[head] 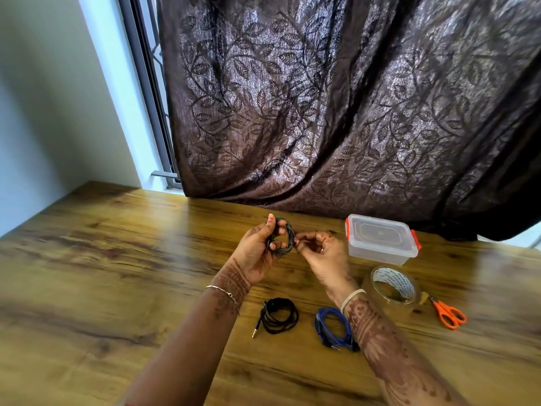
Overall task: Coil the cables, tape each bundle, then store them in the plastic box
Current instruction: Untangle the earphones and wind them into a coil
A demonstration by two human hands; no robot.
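Note:
My left hand [257, 250] grips a small coil of grey cable [285, 234], held up above the wooden table [117, 273]. My right hand [319, 253] pinches the coil's right side between thumb and fingertips. A coiled black cable [278, 315] with a metal jack plug lies on the table below my hands. A coiled blue cable [332, 326] lies to its right, partly hidden by my right forearm. The clear plastic box [380, 240], lid on with orange clips, stands to the right of my hands.
A roll of clear tape [392, 288] lies in front of the box. Orange-handled scissors [448, 313] lie right of the tape. A dark leaf-patterned curtain [336, 112] hangs along the table's far edge, and a window frame [146, 83] is at the left.

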